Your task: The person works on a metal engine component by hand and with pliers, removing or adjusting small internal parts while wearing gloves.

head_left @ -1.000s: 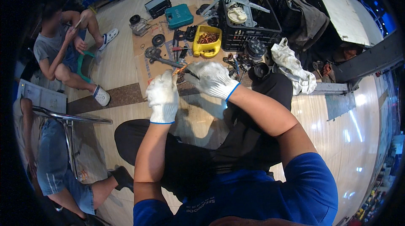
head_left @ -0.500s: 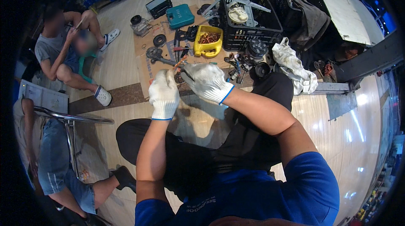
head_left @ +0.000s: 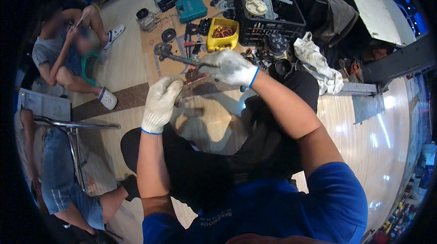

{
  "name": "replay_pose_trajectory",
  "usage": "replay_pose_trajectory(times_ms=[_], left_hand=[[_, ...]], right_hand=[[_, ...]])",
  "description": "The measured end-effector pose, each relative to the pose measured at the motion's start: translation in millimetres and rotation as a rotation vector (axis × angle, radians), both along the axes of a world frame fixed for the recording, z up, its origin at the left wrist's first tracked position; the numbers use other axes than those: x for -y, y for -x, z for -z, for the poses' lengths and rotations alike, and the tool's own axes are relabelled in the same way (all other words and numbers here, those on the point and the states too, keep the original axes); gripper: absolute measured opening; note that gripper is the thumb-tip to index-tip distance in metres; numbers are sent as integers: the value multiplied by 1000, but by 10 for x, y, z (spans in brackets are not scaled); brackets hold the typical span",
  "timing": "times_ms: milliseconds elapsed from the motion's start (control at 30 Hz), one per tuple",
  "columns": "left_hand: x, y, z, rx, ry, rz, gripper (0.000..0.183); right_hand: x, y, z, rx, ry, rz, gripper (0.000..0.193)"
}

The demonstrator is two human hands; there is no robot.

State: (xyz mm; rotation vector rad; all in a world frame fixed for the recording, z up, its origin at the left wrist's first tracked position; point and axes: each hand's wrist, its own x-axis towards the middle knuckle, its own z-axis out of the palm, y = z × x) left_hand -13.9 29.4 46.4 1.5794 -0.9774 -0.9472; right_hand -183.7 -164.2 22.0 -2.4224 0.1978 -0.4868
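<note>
Both my hands wear white knit gloves with blue cuffs and are raised over the floor in front of my knees. My left hand (head_left: pixel 163 102) is closed, fingers curled in; whatever it holds is hidden. Farther right, my right hand (head_left: pixel 229 67) is bent with its fingers pressed together, and I cannot make out what is in them. A thin copper-coloured piece (head_left: pixel 195 79) shows between the two hands; which hand it touches, I cannot tell. Beyond them, a dark metal bar with a round end (head_left: pixel 175 57) points toward my right fingertips. A cut-open yellow jug (head_left: pixel 210 41) contains copper-coloured scraps.
Cardboard (head_left: pixel 152 39) bears a teal case (head_left: pixel 191 8), a black ring (head_left: pixel 169 35) and metal parts. Black crates (head_left: pixel 273 34) stand at the far right, near a white cloth (head_left: pixel 314 64). Two other people sit at left, one beside a chrome-framed chair (head_left: pixel 77 125).
My hands have drawn apart: the left moved left and nearer me, the right slightly right and away. More of the metal bar shows. The whole view has shifted a little.
</note>
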Motion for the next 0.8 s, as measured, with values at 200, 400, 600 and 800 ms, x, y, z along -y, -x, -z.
replay_pose_trajectory(times_ms=[200,400,600,800], left_hand=[[-75,74,30,923,89,119,16],[-37,111,129,1304,-100,20,20],[40,139,140,1263,-273,-258,25],[59,25,222,913,-134,-433,31]], right_hand=[[-9,92,-179,-164,289,89,26],[-281,50,-348,-79,524,140,9],[-493,6,-264,107,568,150,12],[-580,-85,-95,-9,419,253,12]])
